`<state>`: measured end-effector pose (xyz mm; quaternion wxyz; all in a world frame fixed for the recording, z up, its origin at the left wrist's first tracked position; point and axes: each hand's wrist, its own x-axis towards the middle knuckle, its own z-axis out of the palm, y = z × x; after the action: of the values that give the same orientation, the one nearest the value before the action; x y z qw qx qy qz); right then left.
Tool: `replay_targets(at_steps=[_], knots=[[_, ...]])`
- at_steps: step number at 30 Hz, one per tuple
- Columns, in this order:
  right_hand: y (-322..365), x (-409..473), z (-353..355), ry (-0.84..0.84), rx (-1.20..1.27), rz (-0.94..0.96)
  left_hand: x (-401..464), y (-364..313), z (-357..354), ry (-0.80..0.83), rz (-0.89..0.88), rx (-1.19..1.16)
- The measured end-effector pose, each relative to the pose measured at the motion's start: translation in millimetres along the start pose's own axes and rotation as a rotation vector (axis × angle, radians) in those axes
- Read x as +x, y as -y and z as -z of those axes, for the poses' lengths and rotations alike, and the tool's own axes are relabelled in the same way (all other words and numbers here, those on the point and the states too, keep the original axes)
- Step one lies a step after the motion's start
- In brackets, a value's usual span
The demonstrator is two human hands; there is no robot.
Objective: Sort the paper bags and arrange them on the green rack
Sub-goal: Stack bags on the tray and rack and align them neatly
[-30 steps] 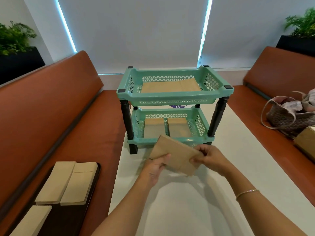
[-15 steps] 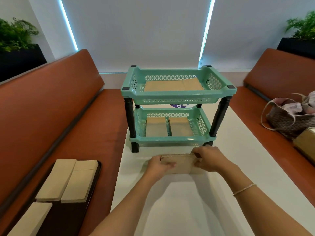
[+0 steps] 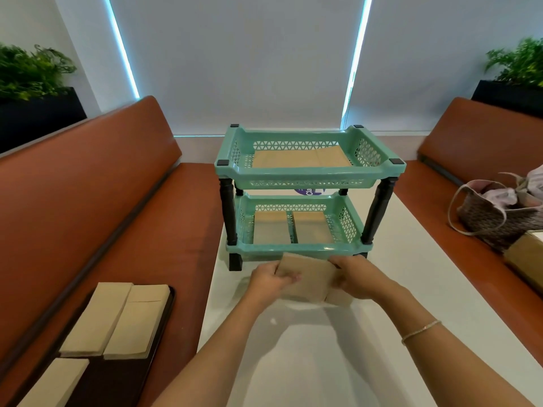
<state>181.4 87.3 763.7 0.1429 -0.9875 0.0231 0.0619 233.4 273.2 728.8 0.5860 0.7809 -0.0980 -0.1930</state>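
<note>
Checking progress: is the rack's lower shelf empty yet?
Not empty: the lower shelf holds two paper bag stacks lying flat, side by side.

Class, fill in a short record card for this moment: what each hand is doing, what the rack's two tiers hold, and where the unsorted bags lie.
left hand: grips the left edge of the held paper bags
right hand: grips their right edge
green rack top tier: flat bags
bottom tier: two stacks side by side
dark tray on the left bench: three stacks of bags
</note>
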Motion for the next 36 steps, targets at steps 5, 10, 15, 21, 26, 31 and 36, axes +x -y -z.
replay_targets(at_steps=[5,10,15,21,26,31,36], knots=[[3,-5,5,-0.077,0.718,-0.063,5,-36,14,-0.063,-0.121,-0.248],[14,-10,-37,-0.151,1.378,-0.171,-2,-41,-9,0.092,-0.116,-0.133],[17,-14,-62,-0.119,1.212,-0.386,-9,-7,-42,-0.005,0.056,0.044],[12,-7,-57,-0.158,1.263,-0.362,-7,-9,-43,-0.025,0.027,0.106],[8,-6,-64,-0.089,1.033,-0.414,-8,0,-44,-0.003,0.056,0.183],[3,1,-50,-0.067,0.970,-0.352,-1,-4,-41,0.005,0.034,0.183],[-6,25,-14,-0.119,1.062,-0.374,23,-39,-33,-0.092,0.043,0.223]])
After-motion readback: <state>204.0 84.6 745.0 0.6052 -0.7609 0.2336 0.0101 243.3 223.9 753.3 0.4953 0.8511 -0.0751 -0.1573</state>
